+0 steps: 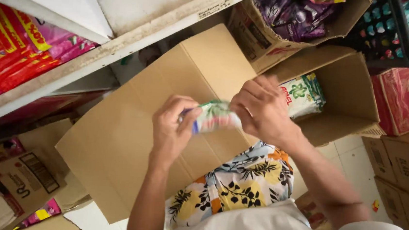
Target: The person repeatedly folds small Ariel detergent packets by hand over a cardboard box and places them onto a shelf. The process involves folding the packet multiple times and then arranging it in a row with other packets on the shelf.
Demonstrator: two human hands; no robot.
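Both my hands hold one small white and green sachet strip (pixel 213 114) in front of me. My left hand (pixel 170 127) grips its left end and my right hand (pixel 259 109) grips its right end. Behind them an open cardboard box (pixel 349 99) holds more white and green packets (pixel 302 94). Its big flap (pixel 129 138) spreads out under my hands.
A white shelf edge (pixel 122 45) runs across the upper left, with red and pink packets (pixel 15 51) under it. Another open carton of purple packets (pixel 290 14) sits above the box. A dark basket (pixel 405 33) and stacked cartons (pixel 405 160) stand at right.
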